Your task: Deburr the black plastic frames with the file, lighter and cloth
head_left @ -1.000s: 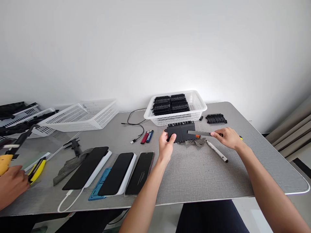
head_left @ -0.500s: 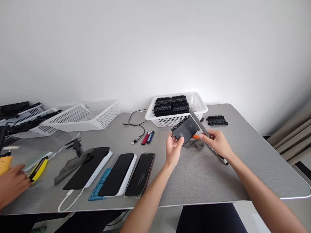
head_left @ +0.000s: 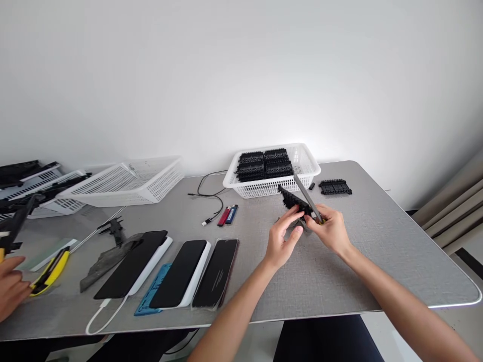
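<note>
My left hand point(head_left: 284, 236) and my right hand point(head_left: 330, 230) meet above the grey table point(head_left: 339, 271), just in front of the white basket point(head_left: 306, 162). Between them is a black ribbed plastic part point(head_left: 293, 201), tilted on edge; my left fingers pinch its lower end. My right hand is closed round a flat grey metal tool point(head_left: 306, 197) that slants up across the part. A grey rag lies under my hands, mostly hidden.
The basket holds stacked black parts point(head_left: 264, 163); one more black part point(head_left: 334, 187) lies to its right. A cable point(head_left: 211, 193), two lighters point(head_left: 228, 214), three phones point(head_left: 180, 272), an empty basket point(head_left: 128, 180) and another person's hand point(head_left: 11, 286) by a yellow knife point(head_left: 49, 274) are to the left.
The black part has been lifted off the table, turned from flat to edge-on and brought nearer. My right hand has come in with the grey tool beside it. My left hand shifted right.
</note>
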`<state>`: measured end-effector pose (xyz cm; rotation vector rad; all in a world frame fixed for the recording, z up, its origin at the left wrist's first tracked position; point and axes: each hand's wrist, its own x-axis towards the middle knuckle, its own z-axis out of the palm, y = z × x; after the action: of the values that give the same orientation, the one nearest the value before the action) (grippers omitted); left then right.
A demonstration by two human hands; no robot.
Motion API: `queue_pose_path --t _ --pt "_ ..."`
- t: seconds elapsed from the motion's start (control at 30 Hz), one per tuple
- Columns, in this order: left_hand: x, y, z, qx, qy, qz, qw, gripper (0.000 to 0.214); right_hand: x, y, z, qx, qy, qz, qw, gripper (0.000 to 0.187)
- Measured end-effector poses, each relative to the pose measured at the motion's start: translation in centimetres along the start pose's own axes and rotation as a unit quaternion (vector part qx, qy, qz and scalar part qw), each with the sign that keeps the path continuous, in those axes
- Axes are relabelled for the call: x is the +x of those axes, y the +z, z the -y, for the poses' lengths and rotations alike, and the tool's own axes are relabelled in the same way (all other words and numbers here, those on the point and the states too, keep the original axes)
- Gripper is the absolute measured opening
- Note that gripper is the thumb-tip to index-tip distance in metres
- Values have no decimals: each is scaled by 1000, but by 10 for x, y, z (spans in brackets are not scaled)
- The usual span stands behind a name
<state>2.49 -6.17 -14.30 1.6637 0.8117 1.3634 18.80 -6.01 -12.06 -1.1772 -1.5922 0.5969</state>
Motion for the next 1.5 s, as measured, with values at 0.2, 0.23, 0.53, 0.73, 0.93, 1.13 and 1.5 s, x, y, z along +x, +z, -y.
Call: queue_pose_path --t 0.2,0.23,0.53,0.73,0.93,1.13,1.5 --pt "8 -10 12 86 20 -250 964 58 0 -3 -10 36 26 -10 999 25" --pt "10 -13 13 73 2 -239 968 63 0 -4 -10 41 16 4 999 25" --pt "18 -28 9 25 -22 -176 984 28 8 -26 -12 -8 21 81 996 36" --pt "21 -39 6 62 24 -118 991 16 13 -44 -18 -171 -12 61 983 53" --pt "20 -43 11 112 36 -108 987 14 12 -46 -17 -253 -50 112 960 61" --pt "20 -44 10 88 28 -79 993 15 9 -44 -10 -288 -59 137 946 62" --pt "19 -44 4 78 45 -105 990 16 11 -51 -13 -287 -71 159 942 65"
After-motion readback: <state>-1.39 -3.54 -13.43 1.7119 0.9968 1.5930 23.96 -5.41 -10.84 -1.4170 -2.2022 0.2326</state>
